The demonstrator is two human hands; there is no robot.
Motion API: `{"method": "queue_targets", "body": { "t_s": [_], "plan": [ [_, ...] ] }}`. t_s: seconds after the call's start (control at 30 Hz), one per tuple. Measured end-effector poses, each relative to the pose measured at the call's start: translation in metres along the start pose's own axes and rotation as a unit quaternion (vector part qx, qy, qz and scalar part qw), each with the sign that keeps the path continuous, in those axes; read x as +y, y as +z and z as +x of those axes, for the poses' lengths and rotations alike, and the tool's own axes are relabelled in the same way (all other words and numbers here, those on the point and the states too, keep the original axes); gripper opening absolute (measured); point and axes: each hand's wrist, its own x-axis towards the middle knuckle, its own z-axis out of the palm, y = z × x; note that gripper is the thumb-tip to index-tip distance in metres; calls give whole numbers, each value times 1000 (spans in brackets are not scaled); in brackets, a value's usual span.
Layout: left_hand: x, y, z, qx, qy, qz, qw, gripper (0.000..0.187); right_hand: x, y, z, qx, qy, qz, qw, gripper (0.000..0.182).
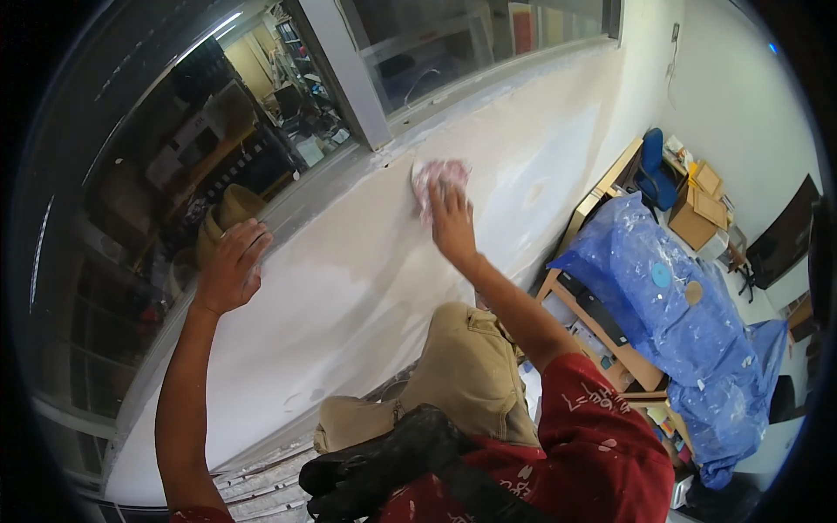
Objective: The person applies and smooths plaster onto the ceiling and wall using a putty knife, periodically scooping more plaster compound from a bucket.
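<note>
Against the patched white wall (349, 288), my right hand (453, 222) presses a crumpled red and white cloth (443, 174) just below the window frame. The fingers lie over the cloth, bent onto it. My left hand (234, 268) rests at the window ledge further left, its fingers slightly bent over the edge, and no object shows in it. Smooth beige and whitish patches cover the wall around the cloth.
Windows (471, 44) with a grey frame (349, 78) run above the wall. A blue plastic sheet (645, 288) covers desks at the right. Beyond it stand a blue chair (656, 174) and cardboard boxes (696, 218). A slatted surface (270, 488) shows below.
</note>
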Motion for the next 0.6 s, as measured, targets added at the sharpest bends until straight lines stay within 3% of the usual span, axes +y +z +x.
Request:
{"method": "queue_targets", "body": {
  "t_s": [0.1,0.13,0.17,0.2,0.27,0.37,0.47,0.5,0.6],
  "plan": [
    [-1,-1,0,-7,1,-11,1000,68,5,-30,-41,-91,-27,7,995,77],
    [-3,0,-1,-6,0,-12,1000,69,12,-38,-40,-115,8,-8,993,74],
    [-4,0,-3,0,0,-4,1000,69,27,-45,-31,-93,50,69,992,71],
    [-2,1,-3,4,0,0,1000,69,60,-39,-20,2,15,84,996,67],
    [-3,3,-2,9,2,4,1000,69,74,-72,36,110,52,-5,993,69],
    [-2,2,-1,8,1,3,1000,68,137,-71,105,190,70,-3,979,67],
    [1,-3,2,7,0,1,1000,68,117,-75,123,83,170,89,978,63],
    [0,-3,2,9,2,-3,1000,68,91,-71,119,79,178,60,979,63],
    [0,-2,0,15,-3,2,1000,68,20,-29,71,104,64,78,989,69]
  ]
}}
